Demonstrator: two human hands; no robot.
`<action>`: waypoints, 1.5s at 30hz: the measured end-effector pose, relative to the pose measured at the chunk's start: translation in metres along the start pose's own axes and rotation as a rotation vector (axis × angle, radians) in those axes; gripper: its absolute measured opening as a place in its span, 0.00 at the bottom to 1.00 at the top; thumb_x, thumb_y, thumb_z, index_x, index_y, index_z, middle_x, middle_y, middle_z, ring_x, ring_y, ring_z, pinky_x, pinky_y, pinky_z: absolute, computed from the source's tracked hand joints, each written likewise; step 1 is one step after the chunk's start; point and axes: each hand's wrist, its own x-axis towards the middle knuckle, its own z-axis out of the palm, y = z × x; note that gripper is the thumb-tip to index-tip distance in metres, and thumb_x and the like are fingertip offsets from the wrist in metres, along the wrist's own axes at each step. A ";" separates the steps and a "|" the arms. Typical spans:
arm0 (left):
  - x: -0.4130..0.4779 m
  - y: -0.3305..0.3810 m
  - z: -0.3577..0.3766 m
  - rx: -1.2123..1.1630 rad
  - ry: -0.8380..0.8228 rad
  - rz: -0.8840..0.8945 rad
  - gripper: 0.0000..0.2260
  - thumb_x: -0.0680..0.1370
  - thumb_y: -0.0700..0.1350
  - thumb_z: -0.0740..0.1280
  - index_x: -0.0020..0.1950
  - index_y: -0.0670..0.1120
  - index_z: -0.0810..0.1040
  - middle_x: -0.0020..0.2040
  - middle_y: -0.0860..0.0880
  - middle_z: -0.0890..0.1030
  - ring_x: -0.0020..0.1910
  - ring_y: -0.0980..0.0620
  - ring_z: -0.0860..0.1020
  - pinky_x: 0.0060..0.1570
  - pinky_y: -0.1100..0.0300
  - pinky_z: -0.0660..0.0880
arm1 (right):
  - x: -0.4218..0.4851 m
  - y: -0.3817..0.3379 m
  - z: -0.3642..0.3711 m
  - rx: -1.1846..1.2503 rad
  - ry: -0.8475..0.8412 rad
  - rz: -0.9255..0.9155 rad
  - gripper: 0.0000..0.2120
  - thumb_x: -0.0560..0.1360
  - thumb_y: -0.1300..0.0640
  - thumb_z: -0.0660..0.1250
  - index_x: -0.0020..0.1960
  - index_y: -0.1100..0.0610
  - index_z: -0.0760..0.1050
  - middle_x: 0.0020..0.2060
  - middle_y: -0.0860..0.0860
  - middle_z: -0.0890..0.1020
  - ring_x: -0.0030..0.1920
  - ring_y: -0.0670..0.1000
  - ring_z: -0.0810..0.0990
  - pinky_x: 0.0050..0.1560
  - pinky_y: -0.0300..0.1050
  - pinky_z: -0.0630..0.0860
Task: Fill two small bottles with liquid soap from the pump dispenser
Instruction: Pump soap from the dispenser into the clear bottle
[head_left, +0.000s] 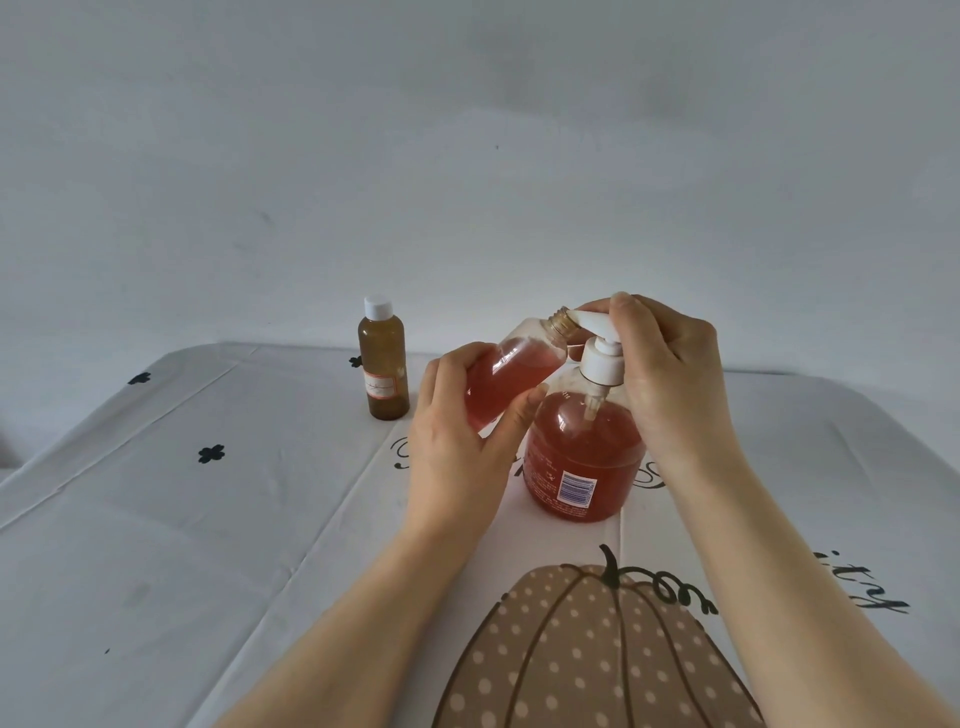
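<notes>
A round pump dispenser (582, 457) of orange-red soap stands on the table. My right hand (670, 374) lies over its white pump head (597, 332), fingers curled round the top. My left hand (457, 441) grips a small clear bottle (511, 371), uncapped, tilted with its threaded neck against the pump's nozzle. That bottle holds orange-red soap over most of its length. A second small bottle (383, 364) stands upright to the left, brownish, with a white cap on and a label.
A white tablecloth (156, 545) with black clover marks and a dotted pumpkin print (587, 654) covers the table. A plain grey wall rises behind. The table's far edge runs just behind the bottles.
</notes>
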 end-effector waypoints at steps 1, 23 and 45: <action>0.000 0.000 0.000 0.002 0.001 0.003 0.21 0.74 0.53 0.72 0.62 0.47 0.73 0.55 0.52 0.77 0.53 0.67 0.72 0.49 0.74 0.70 | 0.000 0.001 0.000 -0.012 0.006 -0.001 0.16 0.82 0.58 0.59 0.42 0.53 0.84 0.35 0.55 0.84 0.37 0.56 0.80 0.36 0.45 0.75; -0.001 0.004 0.004 -0.002 -0.009 0.046 0.17 0.75 0.51 0.71 0.59 0.56 0.68 0.53 0.54 0.75 0.51 0.68 0.73 0.46 0.75 0.70 | 0.003 0.000 0.004 0.034 0.046 -0.050 0.16 0.78 0.45 0.58 0.44 0.47 0.83 0.38 0.43 0.86 0.44 0.46 0.84 0.49 0.46 0.77; 0.003 0.002 0.004 -0.042 0.037 0.019 0.20 0.74 0.55 0.70 0.63 0.51 0.71 0.55 0.56 0.75 0.55 0.66 0.72 0.52 0.66 0.74 | 0.007 -0.005 0.006 0.084 0.004 0.039 0.13 0.78 0.60 0.61 0.41 0.58 0.82 0.36 0.48 0.85 0.40 0.45 0.83 0.44 0.46 0.77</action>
